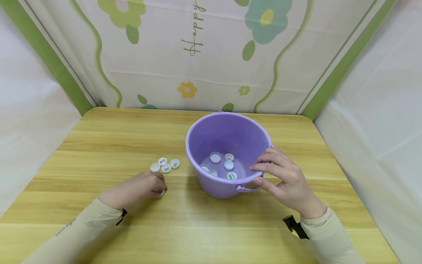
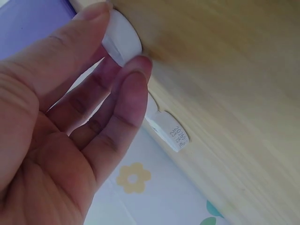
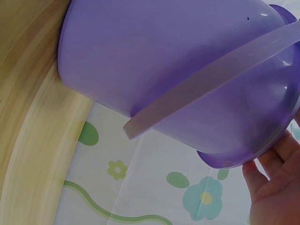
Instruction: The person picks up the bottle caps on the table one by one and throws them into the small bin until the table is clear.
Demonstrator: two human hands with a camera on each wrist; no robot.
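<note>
My left hand (image 1: 138, 188) pinches a white bottle cap (image 2: 123, 38) between thumb and fingers, low over the table and left of the purple bucket (image 1: 214, 185). Just beyond that hand lie several white caps (image 1: 166, 168), some with dark print on top. My right hand (image 1: 290, 179) holds the bucket's rim at the right, fingers inside and thumb outside near the handle joint. More white caps (image 1: 215, 158) lie on the bucket's bottom, one with a green mark (image 1: 232, 176). In the right wrist view the bucket's handle (image 3: 211, 77) hangs along its outer wall.
The wooden table (image 1: 115, 135) carries the bucket and the caps. Behind it hangs a flowered cloth (image 1: 217, 69), with pale cloth (image 1: 376, 121) at both sides. A black strap (image 1: 295, 226) shows at the right wrist.
</note>
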